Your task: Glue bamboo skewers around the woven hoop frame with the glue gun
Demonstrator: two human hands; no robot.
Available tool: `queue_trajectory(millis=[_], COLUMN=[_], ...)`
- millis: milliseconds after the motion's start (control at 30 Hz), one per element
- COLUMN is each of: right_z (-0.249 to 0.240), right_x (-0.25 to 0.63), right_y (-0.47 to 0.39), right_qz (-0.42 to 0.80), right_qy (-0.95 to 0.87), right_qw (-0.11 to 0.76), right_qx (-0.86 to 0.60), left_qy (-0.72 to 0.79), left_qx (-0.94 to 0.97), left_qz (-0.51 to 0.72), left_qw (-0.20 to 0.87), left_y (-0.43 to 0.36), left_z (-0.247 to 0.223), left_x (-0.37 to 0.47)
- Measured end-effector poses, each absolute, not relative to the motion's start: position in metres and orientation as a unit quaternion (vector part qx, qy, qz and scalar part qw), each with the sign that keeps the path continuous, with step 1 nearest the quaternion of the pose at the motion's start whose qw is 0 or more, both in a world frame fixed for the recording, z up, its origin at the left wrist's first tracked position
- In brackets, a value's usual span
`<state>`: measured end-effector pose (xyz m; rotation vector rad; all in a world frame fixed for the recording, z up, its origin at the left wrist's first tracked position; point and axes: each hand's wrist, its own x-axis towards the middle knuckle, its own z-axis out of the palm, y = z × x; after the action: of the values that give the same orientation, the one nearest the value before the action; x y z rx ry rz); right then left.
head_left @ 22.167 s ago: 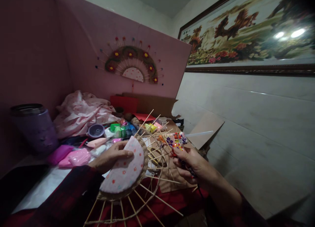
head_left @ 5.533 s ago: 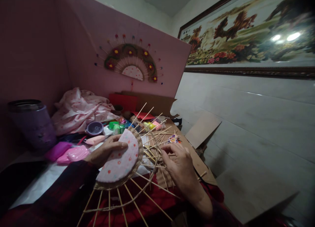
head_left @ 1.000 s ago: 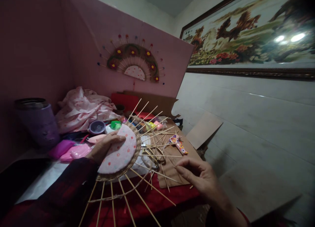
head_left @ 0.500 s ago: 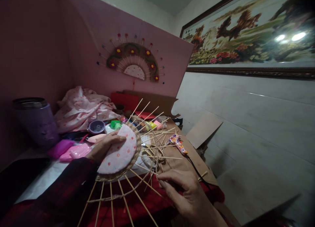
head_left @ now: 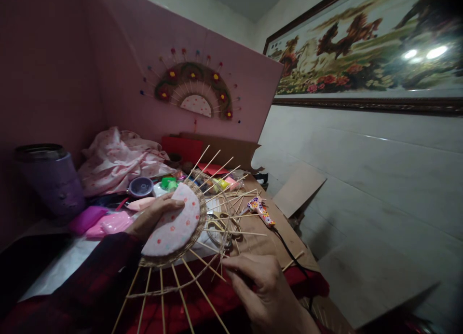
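My left hand (head_left: 159, 212) grips the straight side of a half-round piece (head_left: 177, 223) covered in white cloth with red dots, thumb on top. Its curved edge has a woven brown rim, and thin sticks (head_left: 184, 295) fan out from it. A twisted cord (head_left: 155, 291) runs across the sticks in an arc. At the cord's right part, my right hand (head_left: 258, 285) is closed, thumb and forefinger pinched on the cord beside a stick. Scissors (head_left: 217, 225) lie behind the sticks.
A flower-patterned glue gun (head_left: 261, 212) with a black cable lies on cardboard at the right. Pink bags (head_left: 115, 223), a purple tumbler (head_left: 54, 179) and crumpled cloth (head_left: 123, 155) are at the left. A finished-looking fan (head_left: 195, 90) hangs on the pink board behind.
My right hand has moved slightly left along the cord, toward the sticks. My left hand still holds the half-round piece in nearly the same place.
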<state>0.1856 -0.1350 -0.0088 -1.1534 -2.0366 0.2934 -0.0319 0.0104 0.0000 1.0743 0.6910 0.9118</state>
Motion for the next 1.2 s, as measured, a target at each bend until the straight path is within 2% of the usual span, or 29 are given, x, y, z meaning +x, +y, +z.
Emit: queue_trajectory(millis=[367,600,800,933,1200], right_z=[-0.008,-0.005,-0.006,-0.005,0.000], right_x=[0.186,0.189,0.188,0.191,0.204], right_y=[-0.133,-0.134,-0.135,-0.134,-0.130], right_qz=[0.066,-0.011,-0.028,-0.030,0.019], right_qy=[-0.810,-0.822,-0.829,-0.826,-0.769], right_qw=[0.369,0.315,0.293,0.312,0.418], right_qx=[-0.452,-0.475,-0.475,-0.469,-0.483], left_qy=[0.311,0.318,0.317,0.318,0.318], left_qx=[0.478,0.455,0.455,0.455,0.446], left_qz=[0.423,0.433,0.430,0.429,0.432], left_qw=[0.704,0.710,0.712,0.713,0.716], left_y=[0.010,0.006,0.006,0.006,0.008], left_z=[-0.001,0.004,0.003,0.003,0.002], left_x=[-0.032,-0.031,-0.031,-0.031,-0.032])
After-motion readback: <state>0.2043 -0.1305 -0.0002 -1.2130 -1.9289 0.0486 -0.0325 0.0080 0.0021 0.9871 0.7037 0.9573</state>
